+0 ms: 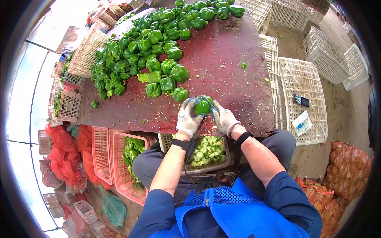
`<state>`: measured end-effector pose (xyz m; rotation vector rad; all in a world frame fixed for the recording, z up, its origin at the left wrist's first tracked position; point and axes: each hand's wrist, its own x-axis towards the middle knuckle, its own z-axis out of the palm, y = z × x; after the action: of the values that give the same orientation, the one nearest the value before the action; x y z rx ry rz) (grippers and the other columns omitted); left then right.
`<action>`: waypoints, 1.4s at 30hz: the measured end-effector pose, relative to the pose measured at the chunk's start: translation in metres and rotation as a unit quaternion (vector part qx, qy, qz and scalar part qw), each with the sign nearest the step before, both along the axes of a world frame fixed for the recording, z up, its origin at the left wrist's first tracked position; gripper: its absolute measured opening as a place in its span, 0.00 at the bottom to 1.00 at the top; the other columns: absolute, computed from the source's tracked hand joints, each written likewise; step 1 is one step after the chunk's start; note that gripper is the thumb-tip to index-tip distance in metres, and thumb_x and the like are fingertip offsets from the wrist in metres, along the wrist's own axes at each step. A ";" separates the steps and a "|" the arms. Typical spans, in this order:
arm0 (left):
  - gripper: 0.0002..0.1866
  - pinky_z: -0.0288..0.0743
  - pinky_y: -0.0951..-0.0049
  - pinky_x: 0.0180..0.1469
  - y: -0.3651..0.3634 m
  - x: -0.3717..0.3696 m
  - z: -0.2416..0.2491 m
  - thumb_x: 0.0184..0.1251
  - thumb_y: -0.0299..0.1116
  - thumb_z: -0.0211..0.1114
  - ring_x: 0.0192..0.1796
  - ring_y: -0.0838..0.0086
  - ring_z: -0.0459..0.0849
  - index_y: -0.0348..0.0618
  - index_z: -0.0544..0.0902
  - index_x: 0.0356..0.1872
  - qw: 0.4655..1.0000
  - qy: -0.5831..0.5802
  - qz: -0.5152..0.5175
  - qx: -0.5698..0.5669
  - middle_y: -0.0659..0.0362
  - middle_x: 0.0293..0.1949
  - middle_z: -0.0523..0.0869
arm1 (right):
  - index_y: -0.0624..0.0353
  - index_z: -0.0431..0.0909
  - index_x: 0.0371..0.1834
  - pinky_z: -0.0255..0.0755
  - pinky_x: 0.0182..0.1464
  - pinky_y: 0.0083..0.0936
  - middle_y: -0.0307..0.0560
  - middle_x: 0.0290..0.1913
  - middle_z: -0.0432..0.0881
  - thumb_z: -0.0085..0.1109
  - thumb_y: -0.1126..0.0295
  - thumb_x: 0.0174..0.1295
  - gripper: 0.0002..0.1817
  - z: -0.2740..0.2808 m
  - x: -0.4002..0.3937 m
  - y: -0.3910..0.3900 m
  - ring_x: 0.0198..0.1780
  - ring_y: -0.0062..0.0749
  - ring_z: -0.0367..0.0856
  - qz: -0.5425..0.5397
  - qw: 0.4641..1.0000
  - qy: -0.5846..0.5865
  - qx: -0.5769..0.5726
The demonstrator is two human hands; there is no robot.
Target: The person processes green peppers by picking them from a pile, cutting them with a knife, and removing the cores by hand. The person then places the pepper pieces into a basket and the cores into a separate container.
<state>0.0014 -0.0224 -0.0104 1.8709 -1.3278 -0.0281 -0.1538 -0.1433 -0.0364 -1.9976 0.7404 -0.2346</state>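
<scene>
A green bell pepper (203, 107) is held over the front edge of the red table. My left hand (188, 118), in a white and blue work glove, has its fingers curled around the pepper's left side. On the other side, my right hand (224, 119), gloved the same way, is closed against the pepper. A thin blade, seemingly a knife (208, 100), crosses the pepper's upper right near my right fingers; its handle is hidden. Another bell pepper (181, 94) lies just beyond my left hand. Below, a crate (206, 170) between my knees holds pale green pepper trimmings.
A large heap of bell peppers (139, 49) covers the table's (222, 47) far left. Pink crates (119, 174) stand at left, one containing peppers. At right, an upturned white crate (303, 79) carries a phone (301, 100) and a packet (302, 123). Filled net sacks (345, 170) lie lower right.
</scene>
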 end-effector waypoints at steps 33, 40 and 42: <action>0.16 0.85 0.70 0.39 -0.015 -0.006 0.015 0.58 0.21 0.75 0.35 0.72 0.87 0.32 0.83 0.47 0.824 0.554 0.117 -0.034 0.54 0.38 0.88 | 0.58 0.74 0.57 0.75 0.52 0.51 0.62 0.43 0.86 0.52 0.53 0.72 0.21 0.030 -0.053 0.024 0.48 0.60 0.84 0.051 0.995 0.087 -0.001; 0.16 0.84 0.70 0.39 -0.011 0.010 -0.010 0.57 0.20 0.75 0.36 0.73 0.86 0.32 0.84 0.46 0.810 0.571 0.120 -0.050 0.55 0.39 0.88 | 0.59 0.80 0.44 0.77 0.43 0.43 0.56 0.34 0.86 0.63 0.53 0.65 0.19 0.044 -0.067 0.013 0.40 0.54 0.85 -0.008 0.999 -0.027 0.032; 0.18 0.85 0.71 0.40 -0.010 0.002 0.000 0.56 0.20 0.75 0.37 0.74 0.86 0.32 0.83 0.49 0.859 0.507 0.078 0.016 0.55 0.40 0.89 | 0.59 0.80 0.44 0.76 0.41 0.42 0.57 0.31 0.84 0.68 0.53 0.62 0.20 0.042 -0.056 0.005 0.38 0.54 0.85 -0.053 0.998 -0.037 0.022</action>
<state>0.0037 -0.0324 -0.0107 1.5716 -0.4303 -0.8370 -0.2100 -0.1387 0.0057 -1.9000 0.7982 -0.3509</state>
